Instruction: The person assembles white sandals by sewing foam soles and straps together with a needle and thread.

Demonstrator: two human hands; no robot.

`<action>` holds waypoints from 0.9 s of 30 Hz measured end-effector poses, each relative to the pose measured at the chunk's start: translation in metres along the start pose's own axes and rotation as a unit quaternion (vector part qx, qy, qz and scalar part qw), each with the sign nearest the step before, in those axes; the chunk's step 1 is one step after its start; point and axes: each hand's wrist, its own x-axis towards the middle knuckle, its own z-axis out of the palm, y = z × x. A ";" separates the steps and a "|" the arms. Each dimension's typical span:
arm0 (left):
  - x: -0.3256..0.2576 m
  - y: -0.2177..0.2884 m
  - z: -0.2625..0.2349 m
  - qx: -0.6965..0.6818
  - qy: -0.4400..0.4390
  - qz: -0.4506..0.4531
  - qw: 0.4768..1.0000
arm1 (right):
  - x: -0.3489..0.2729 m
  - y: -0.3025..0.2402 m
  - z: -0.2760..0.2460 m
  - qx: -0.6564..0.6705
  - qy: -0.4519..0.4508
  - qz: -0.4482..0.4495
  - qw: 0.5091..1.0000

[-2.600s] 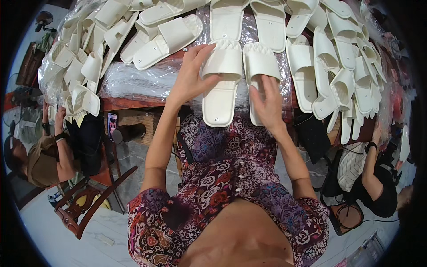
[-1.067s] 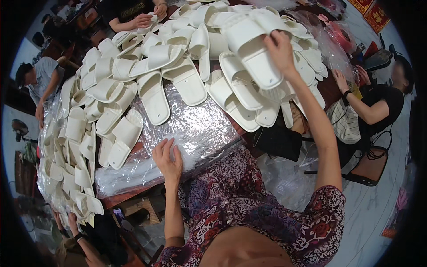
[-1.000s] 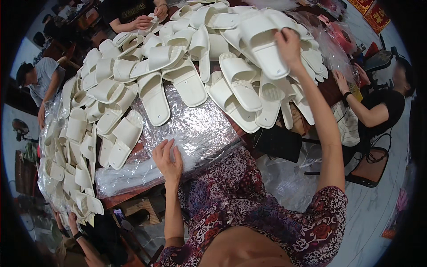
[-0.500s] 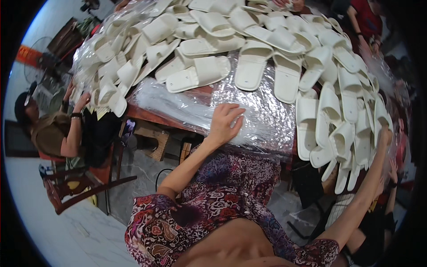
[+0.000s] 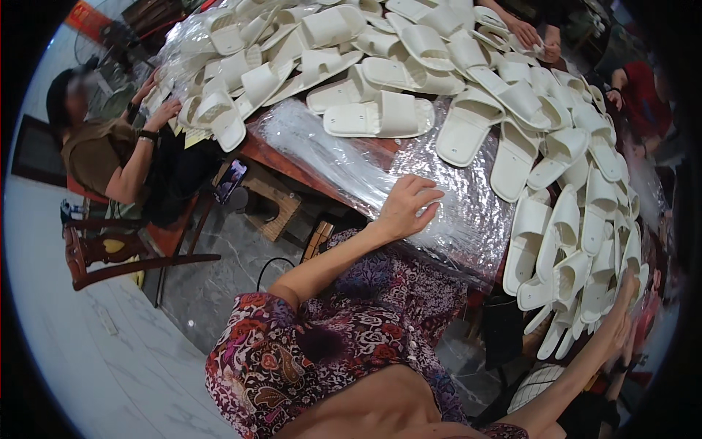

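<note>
My left hand [image 5: 409, 207] rests on a stack of clear plastic bags [image 5: 475, 197] at the table's near edge. Its fingers are spread apart and hold nothing. On the far right, my right arm stretches out, and my right hand [image 5: 627, 287] is against a white slipper [image 5: 633, 252] at the edge of the heap. Its fingers are small and partly hidden there, so their grip is unclear. Several open-toed white slippers [image 5: 380, 115] lie just beyond the bags, some overlapping. More clear plastic [image 5: 322, 150] lies bunched to the left of my left hand.
White slippers cover most of the table [image 5: 274, 159]. A person in a brown top [image 5: 106, 154] sits at the left, hands at the slippers. Other people's hands [image 5: 525, 33] are at the far side; a person in red [image 5: 647, 95] is far right. A wooden chair [image 5: 139, 274] and stool [image 5: 274, 212] stand left.
The whole view has turned, so the table and slippers appear tilted and shifted. My left hand stays on the bags, and my right hand remains at the right-hand slippers.
</note>
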 end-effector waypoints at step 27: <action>0.036 -0.015 -0.017 -0.168 -0.065 -0.082 0.980 | -0.315 -0.287 0.088 0.326 -0.046 -0.396 0.857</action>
